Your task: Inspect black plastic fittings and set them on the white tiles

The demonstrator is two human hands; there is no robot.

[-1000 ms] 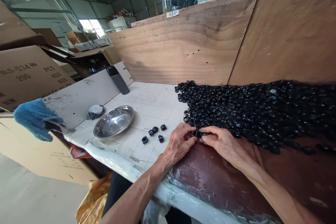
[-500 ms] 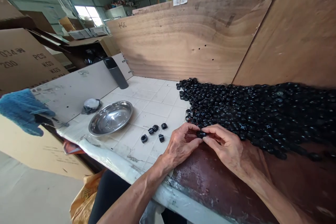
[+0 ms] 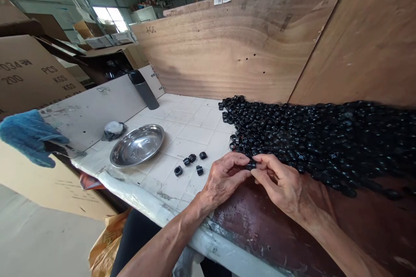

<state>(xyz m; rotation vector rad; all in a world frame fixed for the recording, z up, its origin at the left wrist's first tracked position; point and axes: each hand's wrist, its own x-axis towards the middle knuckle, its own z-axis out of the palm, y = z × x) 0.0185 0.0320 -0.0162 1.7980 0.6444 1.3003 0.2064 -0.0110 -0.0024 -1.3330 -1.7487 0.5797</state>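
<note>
Between my two hands is a small black plastic ring-shaped part (image 3: 250, 165), pinched from both sides near the table's front edge. My left hand (image 3: 225, 176) closes its thumb and fingertips on the part's left end. From the other side, the thumb and fingers of my right hand (image 3: 282, 181) grip its right end. My fingertips partly hide it. Just behind my hands begins a large pile of similar black parts (image 3: 312, 134). Several loose black parts (image 3: 199, 170) lie on the white tabletop to the left of my left hand.
A shallow steel bowl (image 3: 137, 146) sits at the left of the table, with a small wrapped bundle (image 3: 113, 130) beside it. Behind stands a dark flask (image 3: 144, 91). A plywood board (image 3: 240, 47) walls off the back. A blue cloth (image 3: 29, 136) hangs over the left side panel.
Both hands stay in nearly the same place with the black part between them. My right fingers have shifted slightly on it. The loose parts and the bowl have not moved.
</note>
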